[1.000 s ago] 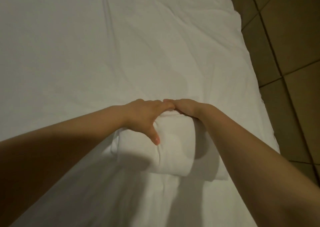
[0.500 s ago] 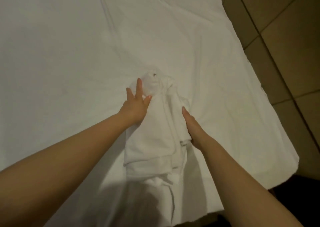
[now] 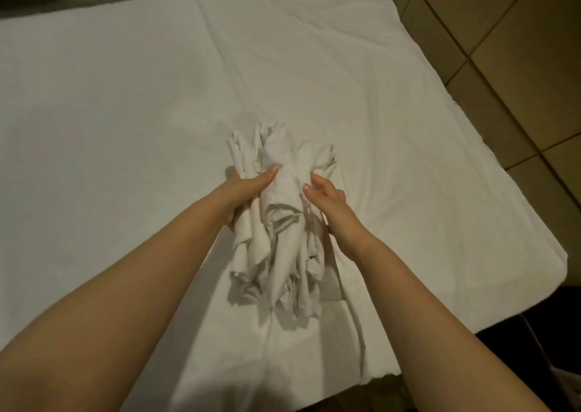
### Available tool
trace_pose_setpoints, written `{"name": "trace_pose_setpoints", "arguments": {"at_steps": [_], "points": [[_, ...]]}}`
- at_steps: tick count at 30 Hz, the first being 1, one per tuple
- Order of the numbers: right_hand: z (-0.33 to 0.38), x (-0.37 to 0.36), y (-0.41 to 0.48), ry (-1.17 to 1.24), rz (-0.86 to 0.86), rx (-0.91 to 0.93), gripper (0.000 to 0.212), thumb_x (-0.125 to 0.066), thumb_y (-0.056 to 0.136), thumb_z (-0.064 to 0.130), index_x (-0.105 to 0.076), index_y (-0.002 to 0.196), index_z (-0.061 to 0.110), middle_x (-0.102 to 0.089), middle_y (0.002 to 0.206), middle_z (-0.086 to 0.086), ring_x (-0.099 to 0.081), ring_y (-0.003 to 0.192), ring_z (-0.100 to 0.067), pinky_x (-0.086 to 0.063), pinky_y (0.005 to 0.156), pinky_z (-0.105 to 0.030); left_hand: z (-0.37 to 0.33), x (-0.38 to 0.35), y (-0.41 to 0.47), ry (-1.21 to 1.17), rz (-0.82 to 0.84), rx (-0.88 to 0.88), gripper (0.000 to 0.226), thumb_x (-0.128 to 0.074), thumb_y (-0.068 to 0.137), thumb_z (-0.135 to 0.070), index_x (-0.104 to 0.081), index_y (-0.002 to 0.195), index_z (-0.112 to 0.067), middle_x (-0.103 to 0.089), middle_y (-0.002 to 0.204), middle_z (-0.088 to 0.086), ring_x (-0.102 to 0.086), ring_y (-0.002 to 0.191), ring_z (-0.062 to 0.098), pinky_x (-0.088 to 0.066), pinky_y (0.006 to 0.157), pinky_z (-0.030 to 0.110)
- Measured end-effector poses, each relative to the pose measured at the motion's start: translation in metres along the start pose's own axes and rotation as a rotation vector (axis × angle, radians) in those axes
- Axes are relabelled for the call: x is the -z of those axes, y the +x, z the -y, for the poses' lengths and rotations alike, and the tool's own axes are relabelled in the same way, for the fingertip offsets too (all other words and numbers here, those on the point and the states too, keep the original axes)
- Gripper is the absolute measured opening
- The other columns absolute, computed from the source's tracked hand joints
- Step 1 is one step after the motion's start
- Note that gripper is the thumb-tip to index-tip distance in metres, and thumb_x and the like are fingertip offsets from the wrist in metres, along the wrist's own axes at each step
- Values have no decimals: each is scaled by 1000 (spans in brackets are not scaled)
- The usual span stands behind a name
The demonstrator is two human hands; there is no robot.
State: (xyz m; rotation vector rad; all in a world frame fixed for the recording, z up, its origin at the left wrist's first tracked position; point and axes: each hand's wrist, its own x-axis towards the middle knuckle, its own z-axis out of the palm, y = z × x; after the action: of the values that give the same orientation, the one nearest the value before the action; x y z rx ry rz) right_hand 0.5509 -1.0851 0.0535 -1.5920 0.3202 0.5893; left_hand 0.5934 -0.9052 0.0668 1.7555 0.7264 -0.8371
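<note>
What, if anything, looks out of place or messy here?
Only the white cloth: it is bunched into loose, crumpled folds, gripped between the left hand and the right hand over the white bed sheet. The sheet shows creases. Nothing looks spilled or torn.

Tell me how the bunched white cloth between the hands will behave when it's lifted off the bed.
Probably floppy: the white cloth lies in loose folds, with limp points trailing below the left hand and right hand. Likely light for its bulk, since it looks thin and creased. Unsupported folds may well fall open onto the bed sheet.
</note>
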Motion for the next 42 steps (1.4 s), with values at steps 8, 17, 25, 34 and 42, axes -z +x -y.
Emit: {"name": "trace_pose_setpoints", "arguments": {"at_steps": [8,17,25,34,42], "points": [[-9,0,30,404,-153,-202,136,-78,44,67,-4,151,27,-39,147,-1,-51,123,-23,-44,102,-44,-12,-14,1,501,-114,-138,119,-67,69,-64,19,145,-33,-4,157,16,-21,140,36,-30,108,43],[5,-23,30,-46,-314,-254,113,-75,70,53,-2,151,23,-29,151,-11,-40,131,-32,-37,102,-38,2,-14,2,267,-47,-207,92,-64,82,-48,-4,149,-33,-18,154,10,-34,135,28,-36,99,31],[1,-63,21,-370,-219,-91,107,-64,76,58,9,149,31,-25,144,-11,-38,129,-35,-36,105,-41,1,2,37,-7,-85,-96,134,-67,34,-81,-26,147,-21,-49,138,6,-57,114,27,-49,96,40],[-12,-33,17,-16,-167,-126,109,-58,57,76,-4,147,45,-30,151,-2,-39,132,-28,-35,109,-48,12,-7,21,312,-257,-157,75,-59,80,-58,-37,143,-22,-44,143,6,-47,126,27,-41,102,36],[-22,-8,16,144,-349,-107,60,-51,95,33,-24,148,26,-46,141,0,-48,123,-23,-37,105,-35,37,-10,-7,335,-359,-280,44,-60,86,-45,-53,125,-26,-46,125,9,-53,106,26,-35,75,23]]}}
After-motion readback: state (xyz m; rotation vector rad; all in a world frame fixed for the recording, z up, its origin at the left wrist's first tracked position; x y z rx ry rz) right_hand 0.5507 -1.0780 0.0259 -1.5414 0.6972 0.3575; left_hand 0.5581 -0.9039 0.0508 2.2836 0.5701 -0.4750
